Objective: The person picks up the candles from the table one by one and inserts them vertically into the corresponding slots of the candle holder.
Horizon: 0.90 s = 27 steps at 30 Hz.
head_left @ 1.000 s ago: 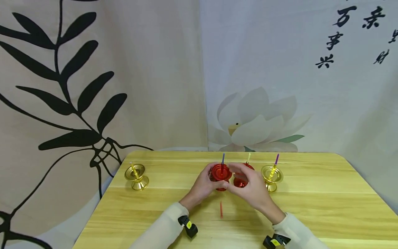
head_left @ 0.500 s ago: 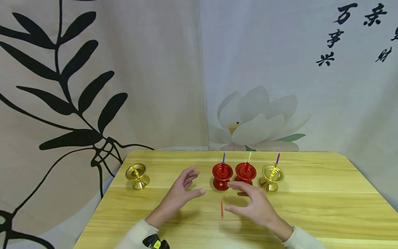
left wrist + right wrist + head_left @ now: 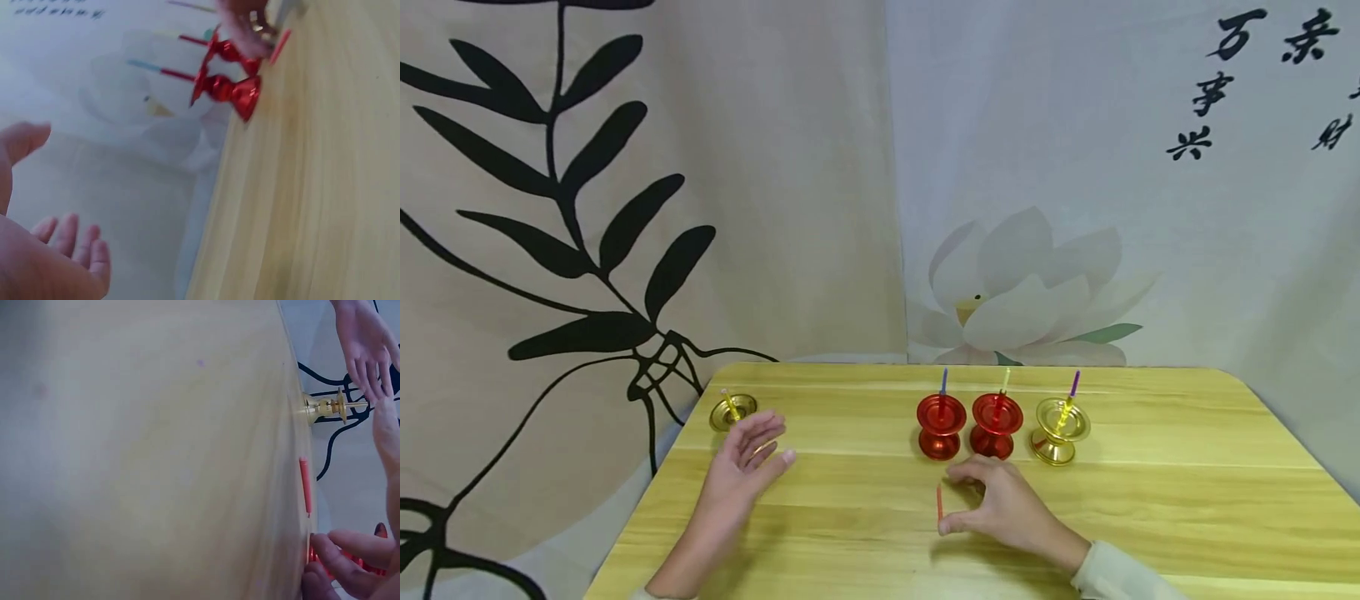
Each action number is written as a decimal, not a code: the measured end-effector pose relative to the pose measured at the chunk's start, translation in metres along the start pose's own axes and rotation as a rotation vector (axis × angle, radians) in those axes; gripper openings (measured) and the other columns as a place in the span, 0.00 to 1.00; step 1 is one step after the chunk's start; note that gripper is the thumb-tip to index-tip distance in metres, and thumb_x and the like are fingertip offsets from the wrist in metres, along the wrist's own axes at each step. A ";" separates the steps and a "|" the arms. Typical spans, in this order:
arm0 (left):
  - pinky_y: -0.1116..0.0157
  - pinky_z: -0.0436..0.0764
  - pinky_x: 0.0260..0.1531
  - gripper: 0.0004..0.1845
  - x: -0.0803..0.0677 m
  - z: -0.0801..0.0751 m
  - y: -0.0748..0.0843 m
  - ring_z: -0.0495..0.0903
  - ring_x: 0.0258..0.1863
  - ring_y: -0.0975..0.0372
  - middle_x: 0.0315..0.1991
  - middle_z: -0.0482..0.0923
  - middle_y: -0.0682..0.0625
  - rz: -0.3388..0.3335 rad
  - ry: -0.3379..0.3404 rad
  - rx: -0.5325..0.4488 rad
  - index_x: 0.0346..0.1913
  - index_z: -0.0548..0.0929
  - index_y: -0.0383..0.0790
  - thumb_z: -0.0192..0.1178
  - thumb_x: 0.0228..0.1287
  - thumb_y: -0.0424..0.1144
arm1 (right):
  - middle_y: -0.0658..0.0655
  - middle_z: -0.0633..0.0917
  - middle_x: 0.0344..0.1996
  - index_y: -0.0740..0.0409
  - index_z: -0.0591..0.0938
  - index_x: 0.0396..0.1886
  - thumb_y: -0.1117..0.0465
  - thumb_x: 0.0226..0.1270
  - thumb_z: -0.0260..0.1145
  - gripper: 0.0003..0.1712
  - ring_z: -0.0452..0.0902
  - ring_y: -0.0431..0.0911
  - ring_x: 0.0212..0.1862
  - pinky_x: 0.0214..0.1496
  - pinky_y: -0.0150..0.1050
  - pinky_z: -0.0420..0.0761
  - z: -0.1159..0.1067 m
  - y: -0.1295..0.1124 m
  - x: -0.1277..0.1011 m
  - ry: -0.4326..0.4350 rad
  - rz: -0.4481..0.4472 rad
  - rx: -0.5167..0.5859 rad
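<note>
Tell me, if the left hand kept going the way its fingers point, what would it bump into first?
Most likely the gold candle holder at the table's left far corner. The left hand is open, fingers aimed up toward it, and nothing lies between them, though depth is hard to judge.

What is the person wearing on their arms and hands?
Both hands are bare: no gloves or rings show. The right hand has a cream long sleeve ending at the wrist. The left hand has a bare forearm; only a sliver of pale sleeve shows at the frame's bottom edge.
</note>
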State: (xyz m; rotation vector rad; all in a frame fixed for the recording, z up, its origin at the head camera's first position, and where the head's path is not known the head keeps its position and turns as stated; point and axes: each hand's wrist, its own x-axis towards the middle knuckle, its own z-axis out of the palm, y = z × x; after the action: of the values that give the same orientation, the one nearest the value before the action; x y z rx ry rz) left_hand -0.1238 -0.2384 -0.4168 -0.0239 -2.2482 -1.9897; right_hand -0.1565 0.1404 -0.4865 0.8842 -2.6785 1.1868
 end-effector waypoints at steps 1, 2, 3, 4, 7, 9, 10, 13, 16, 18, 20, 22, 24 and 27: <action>0.74 0.74 0.68 0.34 0.000 -0.005 0.000 0.75 0.69 0.56 0.69 0.75 0.47 0.011 0.055 -0.020 0.76 0.68 0.36 0.72 0.72 0.27 | 0.52 0.91 0.50 0.63 0.90 0.57 0.42 0.48 0.92 0.42 0.86 0.47 0.51 0.56 0.47 0.86 0.000 0.000 0.001 -0.005 0.000 0.005; 0.74 0.75 0.65 0.32 0.001 -0.010 0.000 0.76 0.66 0.57 0.66 0.76 0.49 0.020 0.110 -0.048 0.74 0.69 0.36 0.72 0.72 0.25 | 0.51 0.91 0.49 0.63 0.91 0.57 0.43 0.48 0.92 0.41 0.85 0.46 0.50 0.56 0.46 0.86 -0.001 0.000 0.001 -0.012 0.003 0.007; 0.74 0.76 0.63 0.30 0.002 -0.014 0.000 0.77 0.64 0.58 0.64 0.77 0.50 0.028 0.173 -0.071 0.71 0.71 0.37 0.71 0.72 0.24 | 0.50 0.91 0.48 0.63 0.91 0.56 0.43 0.48 0.92 0.41 0.85 0.46 0.49 0.54 0.45 0.86 -0.001 0.000 0.002 -0.019 0.006 0.010; 0.74 0.77 0.61 0.29 0.004 -0.019 -0.001 0.77 0.62 0.58 0.61 0.77 0.51 0.039 0.231 -0.091 0.69 0.72 0.38 0.71 0.72 0.22 | 0.50 0.91 0.47 0.63 0.91 0.55 0.43 0.48 0.92 0.40 0.84 0.46 0.48 0.53 0.44 0.86 -0.001 0.001 0.003 -0.026 0.009 0.018; 0.73 0.75 0.58 0.28 0.011 -0.033 -0.003 0.75 0.59 0.61 0.58 0.75 0.54 0.048 0.390 -0.115 0.66 0.72 0.41 0.71 0.71 0.21 | 0.49 0.90 0.44 0.62 0.92 0.53 0.42 0.49 0.92 0.38 0.82 0.45 0.45 0.50 0.43 0.85 -0.001 0.001 0.006 -0.046 0.022 0.038; 0.71 0.72 0.60 0.30 0.018 -0.042 -0.006 0.73 0.60 0.62 0.59 0.71 0.54 0.023 0.457 -0.089 0.69 0.70 0.41 0.71 0.71 0.23 | 0.49 0.90 0.43 0.62 0.92 0.51 0.42 0.49 0.92 0.37 0.82 0.45 0.45 0.49 0.42 0.85 -0.001 0.001 0.009 -0.054 0.031 0.050; 0.70 0.70 0.63 0.32 0.021 -0.046 -0.008 0.71 0.62 0.62 0.61 0.69 0.54 0.001 0.468 -0.072 0.72 0.68 0.39 0.72 0.72 0.25 | 0.49 0.89 0.42 0.63 0.92 0.51 0.43 0.49 0.93 0.37 0.82 0.45 0.45 0.49 0.42 0.85 -0.001 0.001 0.010 -0.056 0.037 0.052; 0.62 0.62 0.78 0.44 0.032 -0.057 -0.015 0.63 0.75 0.56 0.74 0.63 0.46 -0.073 0.428 -0.025 0.83 0.56 0.34 0.71 0.74 0.29 | 0.48 0.88 0.41 0.62 0.92 0.49 0.43 0.48 0.93 0.36 0.82 0.43 0.44 0.50 0.41 0.85 0.001 0.002 0.013 -0.059 0.055 0.042; 0.50 0.51 0.85 0.53 0.043 -0.064 -0.024 0.49 0.85 0.48 0.85 0.49 0.37 -0.146 0.315 0.034 0.89 0.42 0.32 0.70 0.78 0.34 | 0.46 0.87 0.39 0.59 0.92 0.45 0.43 0.46 0.94 0.33 0.82 0.42 0.43 0.49 0.40 0.85 0.003 0.002 0.016 -0.064 0.071 0.031; 0.47 0.49 0.85 0.56 0.050 -0.066 -0.030 0.42 0.88 0.45 0.89 0.41 0.36 -0.184 0.244 0.063 0.89 0.36 0.33 0.69 0.79 0.36 | 0.45 0.86 0.38 0.56 0.92 0.43 0.43 0.44 0.94 0.32 0.81 0.41 0.43 0.49 0.39 0.84 0.004 0.002 0.017 -0.071 0.074 0.030; 0.47 0.50 0.85 0.58 0.056 -0.067 -0.036 0.40 0.88 0.46 0.90 0.38 0.37 -0.216 0.187 0.083 0.90 0.32 0.36 0.68 0.80 0.39 | 0.45 0.86 0.37 0.54 0.92 0.42 0.43 0.44 0.95 0.31 0.80 0.40 0.43 0.48 0.38 0.83 0.006 0.002 0.018 -0.082 0.075 0.031; 0.47 0.50 0.85 0.59 0.061 -0.067 -0.040 0.39 0.88 0.46 0.90 0.37 0.37 -0.231 0.148 0.083 0.89 0.30 0.37 0.68 0.80 0.40 | 0.44 0.85 0.37 0.53 0.92 0.42 0.43 0.44 0.95 0.30 0.79 0.40 0.43 0.48 0.38 0.82 0.006 0.001 0.018 -0.090 0.075 0.037; 0.47 0.53 0.84 0.59 0.064 -0.066 -0.044 0.43 0.88 0.45 0.89 0.39 0.35 -0.234 0.126 0.084 0.90 0.31 0.38 0.69 0.80 0.42 | 0.44 0.85 0.38 0.51 0.92 0.43 0.44 0.44 0.95 0.30 0.79 0.40 0.43 0.48 0.38 0.81 0.007 0.001 0.018 -0.101 0.072 0.050; 0.49 0.61 0.80 0.56 0.066 -0.062 -0.048 0.54 0.84 0.44 0.87 0.47 0.31 -0.225 0.119 0.100 0.90 0.38 0.36 0.69 0.80 0.43 | 0.43 0.85 0.38 0.50 0.92 0.43 0.46 0.45 0.95 0.28 0.79 0.41 0.44 0.47 0.37 0.79 0.009 0.000 0.018 -0.107 0.060 0.061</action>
State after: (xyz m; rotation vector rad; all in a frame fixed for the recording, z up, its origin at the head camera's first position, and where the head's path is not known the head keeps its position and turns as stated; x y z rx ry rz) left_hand -0.1881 -0.3111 -0.4491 0.3630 -2.3592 -1.9188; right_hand -0.1699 0.1257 -0.4872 0.9069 -2.7855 1.2750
